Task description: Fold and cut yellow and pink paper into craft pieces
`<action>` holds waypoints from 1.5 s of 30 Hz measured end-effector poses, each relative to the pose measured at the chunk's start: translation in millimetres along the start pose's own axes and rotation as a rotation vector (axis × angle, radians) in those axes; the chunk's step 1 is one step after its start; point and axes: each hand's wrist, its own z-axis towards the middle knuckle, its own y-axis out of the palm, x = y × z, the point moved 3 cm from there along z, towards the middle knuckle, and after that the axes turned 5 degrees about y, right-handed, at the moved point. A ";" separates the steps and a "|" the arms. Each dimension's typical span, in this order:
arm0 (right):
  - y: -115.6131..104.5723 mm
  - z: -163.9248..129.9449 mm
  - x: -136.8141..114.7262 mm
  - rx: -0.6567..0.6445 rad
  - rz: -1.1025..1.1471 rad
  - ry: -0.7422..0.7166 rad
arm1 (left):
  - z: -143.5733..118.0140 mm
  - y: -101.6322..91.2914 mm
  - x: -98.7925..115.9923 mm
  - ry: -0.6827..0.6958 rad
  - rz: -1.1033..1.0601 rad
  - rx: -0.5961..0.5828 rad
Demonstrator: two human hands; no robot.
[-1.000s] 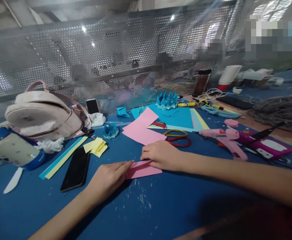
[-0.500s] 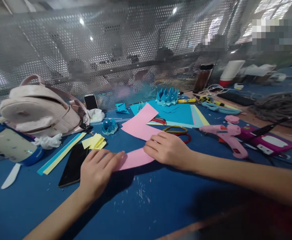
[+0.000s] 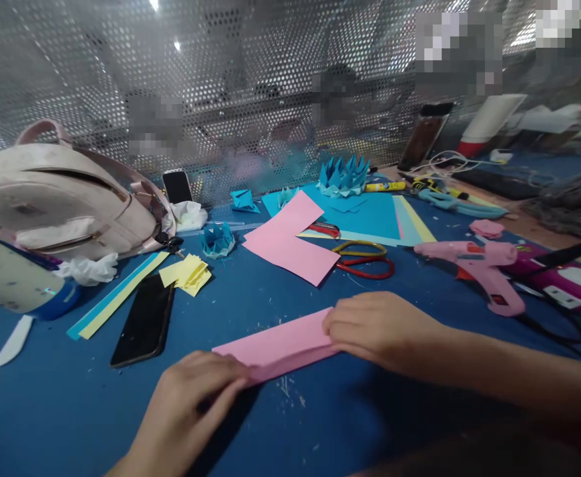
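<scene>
Both hands are down on a folded pink paper strip (image 3: 277,344), which lies flat on the blue table (image 3: 320,424) right in front of the person. The left hand (image 3: 191,404) presses its near-left end with fingers together and curled over the edge, pinning it so the layers can't slide. The right hand (image 3: 374,328) covers the far-right end, fingers together and flat on the paper, holding the fold shut along its length. The strip looks matte and thin, a long doubled rectangle with a crisp lower edge. Beyond it lies a larger pink sheet (image 3: 290,242), smooth and unfolded, then red-and-yellow scissors (image 3: 364,258) and a glossy pink glue gun (image 3: 479,265). To the left, a black phone (image 3: 144,321) rests face up beside crumpled yellow notes (image 3: 188,273).
</scene>
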 end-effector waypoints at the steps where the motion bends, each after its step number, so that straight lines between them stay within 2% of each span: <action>1: 1.3 4.6 5.5 -0.073 0.068 0.034 | 1.7 -0.8 -6.2 -0.072 -0.023 0.005; 2: 2.9 8.9 10.7 -0.144 0.132 0.077 | 3.7 -1.4 -10.6 -0.109 -0.013 0.011; 4: 5.0 16.1 18.9 -0.250 0.226 0.159 | 9.4 -1.4 -11.3 -0.058 0.097 -0.003; 8: 3.4 25.8 23.6 -0.324 0.298 0.185 | 20.2 7.2 10.4 0.232 0.389 -0.050; 11: 2.8 30.8 24.3 -0.351 0.313 0.200 | 20.8 22.6 26.2 0.416 0.475 -0.154; 13: 5.2 33.5 25.8 -0.364 0.318 0.225 | 18.3 32.6 28.9 0.467 0.505 -0.187; 19: 19.4 36.5 32.8 -0.303 0.367 0.320 | 14.4 48.3 14.5 0.489 0.539 -0.164; 23: 26.5 36.5 33.8 -0.260 0.343 0.306 | 17.8 50.4 4.3 0.505 0.531 -0.146; 30: 38.3 37.7 39.8 -0.257 0.320 0.304 | 20.0 58.1 -8.5 0.501 0.523 -0.102; 45: 43.5 37.4 40.8 -0.172 0.292 0.263 | 22.3 61.8 -14.6 0.472 0.480 -0.091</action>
